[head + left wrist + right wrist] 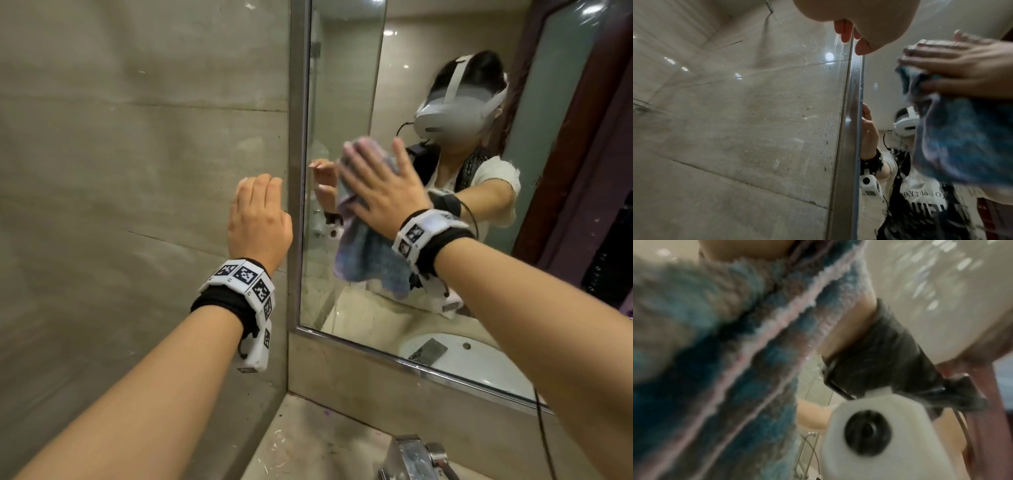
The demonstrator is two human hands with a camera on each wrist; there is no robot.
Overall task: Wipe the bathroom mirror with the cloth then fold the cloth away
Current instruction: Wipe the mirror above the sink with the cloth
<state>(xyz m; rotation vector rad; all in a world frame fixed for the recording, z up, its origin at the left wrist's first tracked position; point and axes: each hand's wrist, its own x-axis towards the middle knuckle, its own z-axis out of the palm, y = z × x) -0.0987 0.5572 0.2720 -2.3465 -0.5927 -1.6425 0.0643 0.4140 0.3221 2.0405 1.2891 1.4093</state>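
cloth (368,253) | right hand (380,192) presses it flat on mirror (342,85)

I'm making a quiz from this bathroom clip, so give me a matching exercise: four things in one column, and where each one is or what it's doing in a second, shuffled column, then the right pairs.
Things:
1. left hand
2. right hand
3. cloth
4. tap

Places or states:
A. hangs down the mirror glass from under a palm
B. at the bottom edge of the head view, below the mirror
C. flat, fingers spread, pressing fabric to the glass
D. resting on the tiled wall beside the mirror frame

Pairs: 1-D, 2-C, 3-A, 4-B
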